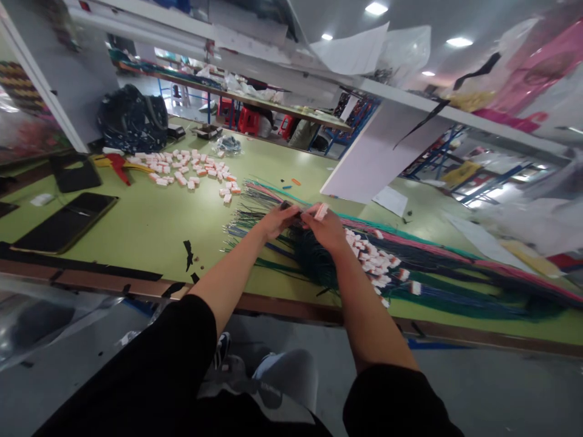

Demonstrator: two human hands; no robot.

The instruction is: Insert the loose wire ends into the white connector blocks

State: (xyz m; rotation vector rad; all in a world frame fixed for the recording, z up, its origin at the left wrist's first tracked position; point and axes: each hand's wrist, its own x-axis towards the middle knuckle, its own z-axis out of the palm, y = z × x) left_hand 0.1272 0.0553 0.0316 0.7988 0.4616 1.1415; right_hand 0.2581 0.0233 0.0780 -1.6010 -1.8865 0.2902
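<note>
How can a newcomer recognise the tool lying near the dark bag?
On the green table, find the dark bag at left. In front of it, between a flat black object and scattered pale connectors, lies the tool. Its bright red and yellow set it apart.

workbenches (150, 224) and wire bundles (473, 300) mark this a workshop

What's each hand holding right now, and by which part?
Right hand: a white connector, held around its lower end, upper end sticking out. Left hand: too blurred to tell.
</note>
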